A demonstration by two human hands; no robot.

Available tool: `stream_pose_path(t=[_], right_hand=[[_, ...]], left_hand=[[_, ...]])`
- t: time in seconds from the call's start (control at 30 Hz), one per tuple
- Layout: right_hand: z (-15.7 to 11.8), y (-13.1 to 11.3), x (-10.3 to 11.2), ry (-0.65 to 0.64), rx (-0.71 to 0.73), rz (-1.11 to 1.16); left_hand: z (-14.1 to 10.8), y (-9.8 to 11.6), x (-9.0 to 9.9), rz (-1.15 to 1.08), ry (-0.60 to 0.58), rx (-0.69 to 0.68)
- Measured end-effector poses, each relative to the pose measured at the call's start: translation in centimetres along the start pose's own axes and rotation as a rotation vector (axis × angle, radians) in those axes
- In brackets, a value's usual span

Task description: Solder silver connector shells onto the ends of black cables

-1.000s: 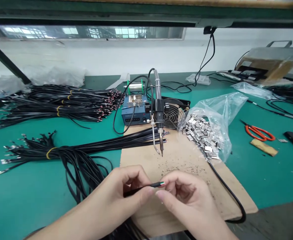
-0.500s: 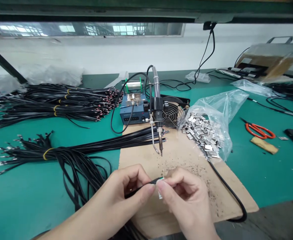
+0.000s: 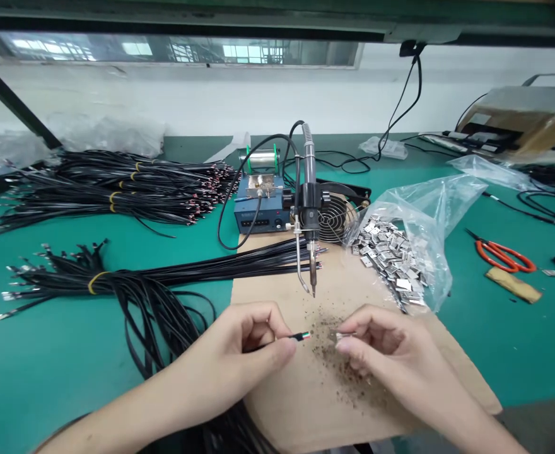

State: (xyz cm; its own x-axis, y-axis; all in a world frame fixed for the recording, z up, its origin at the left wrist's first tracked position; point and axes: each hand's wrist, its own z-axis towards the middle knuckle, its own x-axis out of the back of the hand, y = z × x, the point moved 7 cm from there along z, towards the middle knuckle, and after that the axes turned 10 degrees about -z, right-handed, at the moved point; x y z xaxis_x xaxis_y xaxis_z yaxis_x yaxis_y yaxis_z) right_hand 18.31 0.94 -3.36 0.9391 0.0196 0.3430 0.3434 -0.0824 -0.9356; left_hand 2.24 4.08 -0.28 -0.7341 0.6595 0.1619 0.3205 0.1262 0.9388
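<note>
My left hand [image 3: 253,343] pinches a black cable [image 3: 300,337] close to its end, where thin coloured wires stick out to the right. A short gap away, my right hand [image 3: 384,343] holds a small silvery connector [image 3: 340,336] between thumb and fingertips; most of it is hidden by the fingers. Both hands are over a sheet of brown cardboard [image 3: 282,403] speckled with dark bits. Above the gap, a soldering iron [image 3: 311,221] hangs tip down in a stand, with a thin feed tube beside its tip.
Behind the iron sit a blue soldering station [image 3: 261,214], a solder spool [image 3: 262,159] and a round fan [image 3: 335,219]. A plastic bag of metal connectors [image 3: 395,258] lies right, then orange-handled scissors [image 3: 504,255]. Bundled black cables [image 3: 145,284] spread across the left.
My hands have moved apart. The right hand has gone right with the small connector, leaving the coloured wire ends exposed at the cable in my left hand. The view has shifted slightly.
</note>
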Motion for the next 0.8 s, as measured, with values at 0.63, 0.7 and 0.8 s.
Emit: stream_pose_path(t=[0.63, 0.7, 0.8], right_hand=[[5.5, 1.1, -2.1, -0.261, -0.259, 0.372], [5.5, 1.1, -2.0, -0.256, -0.255, 0.393], [5.5, 1.1, -1.9, -0.247, -0.261, 0.403]], left_hand=[[5.7, -0.7, 1.0, -0.021, 0.084, -0.109], [5.7, -0.4, 0.8, -0.060, 0.070, -0.118], [5.7, -0.2, 0.7, -0.107, 0.053, -0.101]])
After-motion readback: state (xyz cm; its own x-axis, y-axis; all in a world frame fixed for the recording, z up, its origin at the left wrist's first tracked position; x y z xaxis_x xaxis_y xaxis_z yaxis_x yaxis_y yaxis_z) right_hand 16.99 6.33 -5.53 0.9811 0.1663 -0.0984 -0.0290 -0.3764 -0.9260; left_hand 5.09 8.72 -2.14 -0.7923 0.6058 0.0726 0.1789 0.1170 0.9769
